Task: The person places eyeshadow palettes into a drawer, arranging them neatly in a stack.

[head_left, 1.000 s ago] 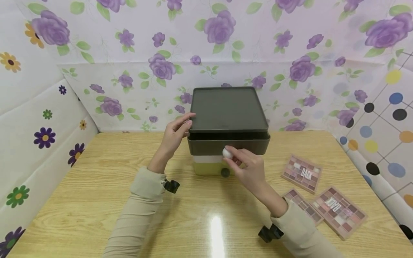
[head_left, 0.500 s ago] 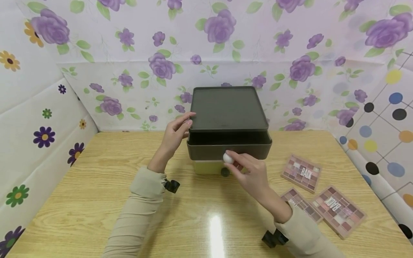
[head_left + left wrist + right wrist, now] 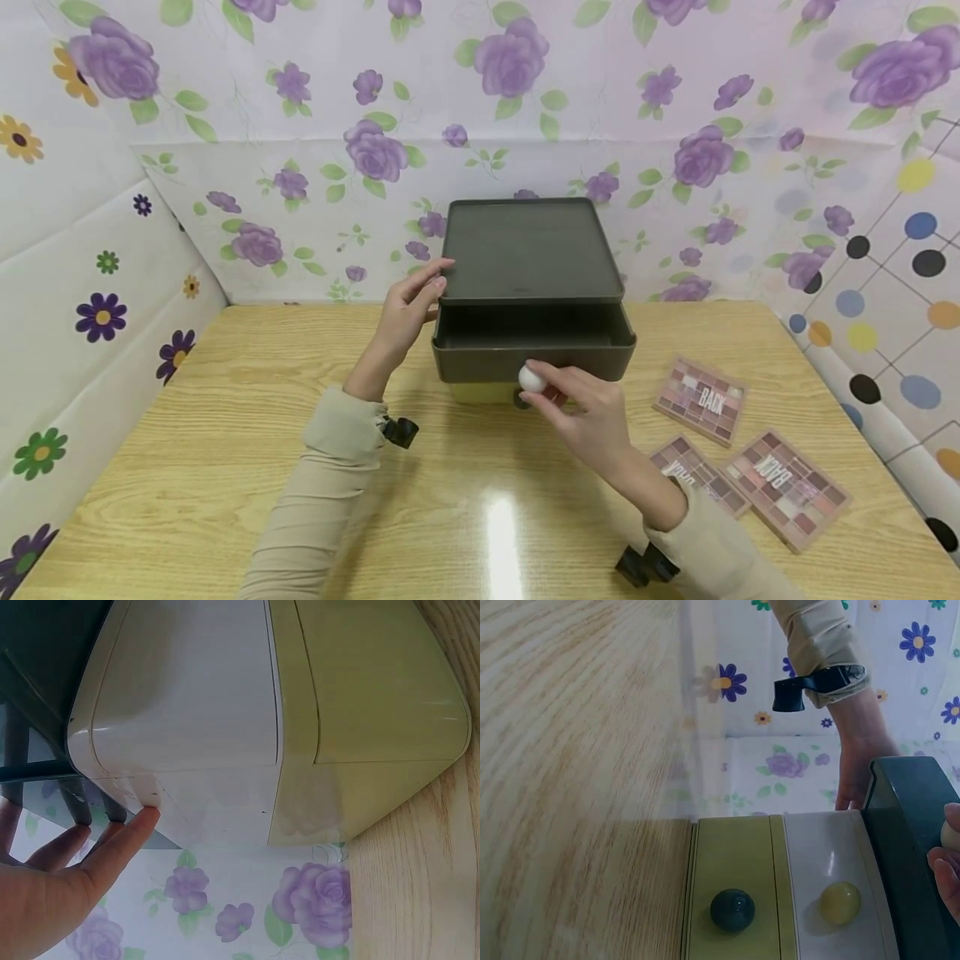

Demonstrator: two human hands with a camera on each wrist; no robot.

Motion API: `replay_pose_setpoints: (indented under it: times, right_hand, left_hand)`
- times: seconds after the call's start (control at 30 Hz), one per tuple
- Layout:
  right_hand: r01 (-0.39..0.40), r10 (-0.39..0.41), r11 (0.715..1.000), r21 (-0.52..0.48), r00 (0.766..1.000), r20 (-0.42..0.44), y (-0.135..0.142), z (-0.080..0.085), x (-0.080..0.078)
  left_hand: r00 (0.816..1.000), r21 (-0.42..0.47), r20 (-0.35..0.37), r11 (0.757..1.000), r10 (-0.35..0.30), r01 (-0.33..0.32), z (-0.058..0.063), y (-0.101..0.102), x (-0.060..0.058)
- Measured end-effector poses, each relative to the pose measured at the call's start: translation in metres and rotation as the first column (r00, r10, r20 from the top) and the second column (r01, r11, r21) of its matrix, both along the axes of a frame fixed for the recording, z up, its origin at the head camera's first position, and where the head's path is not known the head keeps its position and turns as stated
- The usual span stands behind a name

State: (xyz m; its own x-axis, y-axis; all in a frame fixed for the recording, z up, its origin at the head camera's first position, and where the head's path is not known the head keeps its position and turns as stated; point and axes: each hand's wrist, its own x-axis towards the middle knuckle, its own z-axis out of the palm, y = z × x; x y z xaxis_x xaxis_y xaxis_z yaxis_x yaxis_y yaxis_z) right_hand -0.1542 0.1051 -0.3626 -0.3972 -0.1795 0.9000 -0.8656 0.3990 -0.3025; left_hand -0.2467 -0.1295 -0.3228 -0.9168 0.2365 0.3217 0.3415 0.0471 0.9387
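A small drawer cabinet [image 3: 532,250] with a dark grey top stands against the back wall. Its dark top drawer [image 3: 480,364] is pulled partway out, and the part of its inside that shows looks bare. My right hand [image 3: 592,417] pinches the round white drawer knob [image 3: 531,379] between thumb and fingers. At the cabinet's left side rests my left hand [image 3: 401,321], fingers fairly straight against the wall. The left wrist view has a fingertip touching the white middle section [image 3: 195,690]. Below the dark drawer, the right wrist view shows a yellow knob [image 3: 841,903] and a dark knob [image 3: 732,910].
Three eyeshadow palettes [image 3: 701,402] marked "BACK" lie on the wooden table [image 3: 225,467] to the right, two of them close together near the right forearm. Flowered sheeting [image 3: 300,225] hangs right behind the cabinet, with more patterned sheets at both sides.
The top drawer has slid out toward me from a narrow gap to a wider opening. My right hand came nearer with the knob, while the left hand stayed at the cabinet's side.
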Motion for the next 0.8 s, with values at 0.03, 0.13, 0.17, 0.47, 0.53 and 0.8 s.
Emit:
replay_pose_setpoints:
  times: [0.03,0.13,0.17,0.47,0.53,0.8]
  right_hand:
    - [-0.007,0.007,1.000,-0.005,1.000,0.002,0.000,0.000,0.001]
    - [-0.028,0.028,0.999,-0.017,1.000,0.003,0.000,0.000,0.004]
    - [-0.029,0.029,0.999,-0.017,1.000,0.001,0.000,0.000,0.005]
    - [-0.037,0.038,0.999,0.013,0.997,-0.069,0.002,0.004,0.012]
    - [-0.046,0.047,0.999,0.016,0.996,-0.076,0.003,0.004,0.014]
    - [-0.082,0.084,0.996,0.022,0.991,-0.101,0.004,0.003,0.022]
  left_hand:
    - [1.000,0.001,0.001,1.000,0.000,0.000,0.000,0.000,0.000]
    - [1.000,0.006,0.003,1.000,0.000,0.000,-0.001,0.000,0.000]
    - [1.000,0.009,0.004,1.000,0.000,0.000,-0.001,0.000,0.000]
    - [1.000,0.012,0.000,1.000,-0.001,0.001,-0.001,0.001,-0.001]
    - [1.000,0.005,0.000,1.000,0.000,0.000,-0.001,0.001,-0.001]
    - [1.000,-0.006,-0.008,1.000,0.007,-0.007,-0.001,0.001,0.000]
